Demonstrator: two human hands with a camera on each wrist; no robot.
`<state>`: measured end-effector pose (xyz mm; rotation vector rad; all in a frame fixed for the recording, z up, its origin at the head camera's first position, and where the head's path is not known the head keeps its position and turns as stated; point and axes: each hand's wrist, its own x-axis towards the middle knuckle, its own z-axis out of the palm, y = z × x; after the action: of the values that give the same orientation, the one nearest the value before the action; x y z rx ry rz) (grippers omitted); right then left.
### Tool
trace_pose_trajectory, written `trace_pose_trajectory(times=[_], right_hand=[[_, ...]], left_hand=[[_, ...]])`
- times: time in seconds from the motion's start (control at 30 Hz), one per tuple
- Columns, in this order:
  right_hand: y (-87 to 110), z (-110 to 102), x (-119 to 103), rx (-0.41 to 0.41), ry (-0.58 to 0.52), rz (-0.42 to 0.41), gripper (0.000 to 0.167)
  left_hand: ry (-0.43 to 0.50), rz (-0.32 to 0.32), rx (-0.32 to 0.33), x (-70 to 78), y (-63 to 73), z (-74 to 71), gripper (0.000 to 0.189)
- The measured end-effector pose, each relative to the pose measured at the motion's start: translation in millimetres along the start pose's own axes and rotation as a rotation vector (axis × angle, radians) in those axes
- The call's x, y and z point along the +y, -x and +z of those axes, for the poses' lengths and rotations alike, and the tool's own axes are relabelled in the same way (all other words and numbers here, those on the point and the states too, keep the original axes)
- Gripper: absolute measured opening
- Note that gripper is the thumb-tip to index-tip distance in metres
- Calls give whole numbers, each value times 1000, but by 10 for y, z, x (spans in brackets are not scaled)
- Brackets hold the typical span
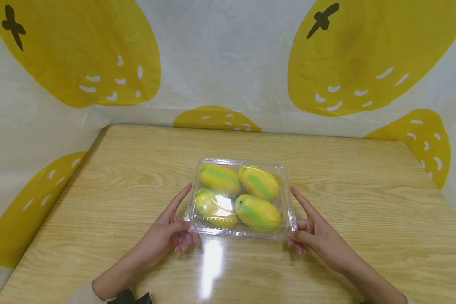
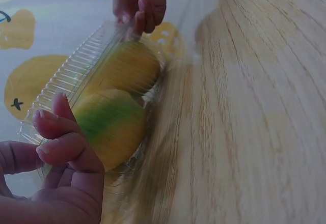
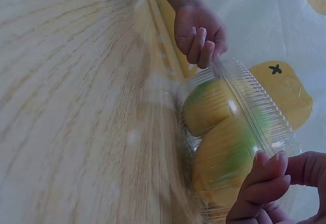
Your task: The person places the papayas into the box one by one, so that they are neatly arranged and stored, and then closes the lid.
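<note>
A clear plastic clamshell box [image 1: 247, 233] with ribbed edges lies before me with its lid down. Inside are several yellow-green mangoes [image 1: 257, 213], laid in two rows. At the near left corner my left hand [image 1: 163, 234] pinches the rim between thumb and curled fingers, its index finger stretched along the side. My right hand [image 1: 321, 238] grips the near right corner in the same way. Both wrist views show the ribbed rim held between thumb and fingers. Whether the box's underside touches the table cannot be told.
The wood-grain table [image 1: 365, 190] extends around the box. Behind it and at both sides hangs a white sheet [image 1: 224, 55] printed with large yellow fruit. A dark object [image 1: 131, 297] shows near the left wrist at the bottom edge.
</note>
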<state>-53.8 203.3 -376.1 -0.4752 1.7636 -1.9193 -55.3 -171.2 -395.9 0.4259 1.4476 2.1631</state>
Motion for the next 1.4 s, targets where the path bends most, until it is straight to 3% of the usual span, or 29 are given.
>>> trace_pose_trajectory(times=[0.73,0.83,0.97,1.07,1.4], right_hand=[[12,49,13,83,5,54,95],[4,45,46,70,-5,30,93],[-26,50,116,39,-34,-73,89],[-41,78,173,61,-50,-140,85],[-28,117,289,109,-195,-186,78]], left_hand=[[1,0,-10,-19,-5,-2,79],[5,0,-12,-22,0,-7,79],[10,0,-8,-20,6,-14,79],[9,3,-6,-21,1,-18,79],[31,23,-30,-24,-10,-41,78]])
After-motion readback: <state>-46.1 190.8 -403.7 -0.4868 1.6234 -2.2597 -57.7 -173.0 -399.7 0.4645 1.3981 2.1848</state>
